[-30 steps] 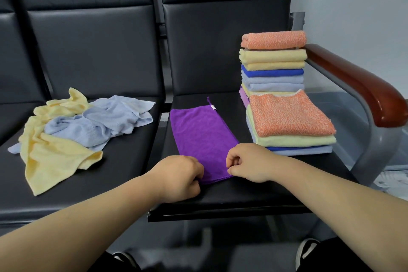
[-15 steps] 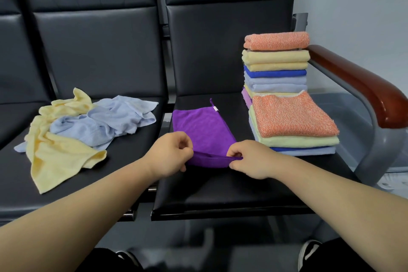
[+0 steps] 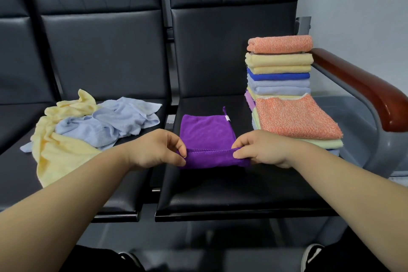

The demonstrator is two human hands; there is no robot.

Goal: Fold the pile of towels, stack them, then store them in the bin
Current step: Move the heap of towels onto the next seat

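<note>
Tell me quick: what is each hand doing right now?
Left hand: closed, pinching the near left corner of the purple microfibre towel.
Right hand: closed, pinching its near right corner.

Black padded seats (image 3: 220, 187) stand in a row, a wooden armrest (image 3: 364, 88) at right.

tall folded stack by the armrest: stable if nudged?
Probably tippy: the tall stack is narrow, many layers high, with uneven edges. Its soft towels would likely slump or shear rather than slide as one. The lower stack in front looks steadier, being wide and short.
</note>
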